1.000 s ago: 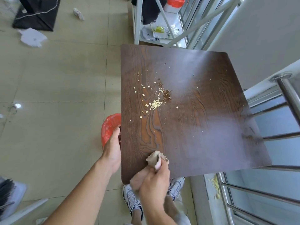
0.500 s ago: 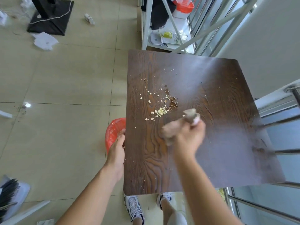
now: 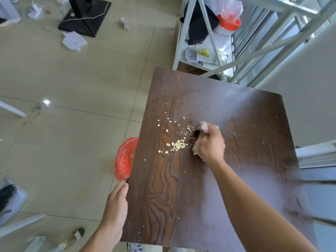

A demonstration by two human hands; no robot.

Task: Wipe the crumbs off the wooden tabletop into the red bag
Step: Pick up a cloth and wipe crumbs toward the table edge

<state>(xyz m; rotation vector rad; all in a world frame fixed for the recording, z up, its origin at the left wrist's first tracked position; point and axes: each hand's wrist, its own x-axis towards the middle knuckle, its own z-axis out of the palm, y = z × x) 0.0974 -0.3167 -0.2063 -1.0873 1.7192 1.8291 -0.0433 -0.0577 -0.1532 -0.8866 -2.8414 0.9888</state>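
Your right hand [image 3: 211,144] has its grip closed around a crumpled cloth [image 3: 202,126], pressed on the dark wooden worktop [image 3: 181,197]. The crumbs [image 3: 177,145] lie just to the left of that hand, touching the cloth's edge, in a loose scatter whose long axis runs from the near left toward the far right. Your left hand [image 3: 116,202] grips the worktop's left edge. The red bag [image 3: 124,159] hangs just below that edge, beyond the left hand, its mouth facing up
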